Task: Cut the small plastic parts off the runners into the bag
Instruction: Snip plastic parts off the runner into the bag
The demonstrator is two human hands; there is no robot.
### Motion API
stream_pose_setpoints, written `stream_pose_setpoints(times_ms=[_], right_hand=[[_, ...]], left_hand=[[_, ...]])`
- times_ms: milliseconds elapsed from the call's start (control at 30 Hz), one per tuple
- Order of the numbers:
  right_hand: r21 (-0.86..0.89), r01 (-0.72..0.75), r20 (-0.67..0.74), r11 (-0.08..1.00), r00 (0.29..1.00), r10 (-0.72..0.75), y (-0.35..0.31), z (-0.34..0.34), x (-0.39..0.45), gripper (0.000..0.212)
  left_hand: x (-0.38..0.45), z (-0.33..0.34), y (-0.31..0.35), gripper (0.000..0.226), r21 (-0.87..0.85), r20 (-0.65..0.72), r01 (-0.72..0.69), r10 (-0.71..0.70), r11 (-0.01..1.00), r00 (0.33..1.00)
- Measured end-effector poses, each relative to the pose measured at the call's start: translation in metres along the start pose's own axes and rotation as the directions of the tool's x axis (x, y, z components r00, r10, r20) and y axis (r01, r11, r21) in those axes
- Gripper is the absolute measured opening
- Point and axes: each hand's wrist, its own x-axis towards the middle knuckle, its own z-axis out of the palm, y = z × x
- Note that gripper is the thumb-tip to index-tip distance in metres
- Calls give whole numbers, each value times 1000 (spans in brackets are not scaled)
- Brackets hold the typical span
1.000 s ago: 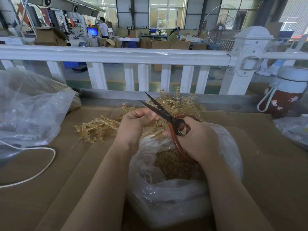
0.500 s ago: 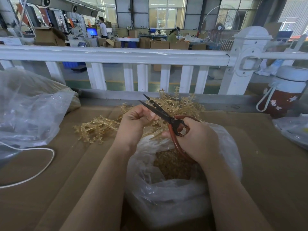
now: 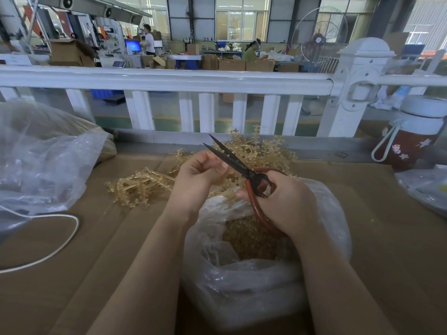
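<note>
Amber runners lie heaped on the table behind my clear bag, whose open mouth shows cut parts; my red-handled scissors stand open above it, blades pointing away-left

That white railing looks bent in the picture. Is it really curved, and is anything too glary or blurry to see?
Head view: the white railing bows because of the wide-angle lens, probably not in reality; daylight from the back windows washes them out; the clear bag shows soft glare; the hands, scissors and amber runners are sharp enough, though the single parts inside the bag blur together.
</note>
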Motion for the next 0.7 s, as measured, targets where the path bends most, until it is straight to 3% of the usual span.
stream_pose_setpoints(times_ms=[200, 700], right_hand=[[7, -7, 15, 1000, 1000, 6, 0, 0, 0, 79], [-66, 14, -32, 998, 999, -16, 3, -1, 1, 70]], left_hand=[[-1, 1, 3, 15, 1, -59, -56, 56, 998, 997], [-4, 10, 5, 17, -27, 11, -68, 68, 997, 998]])
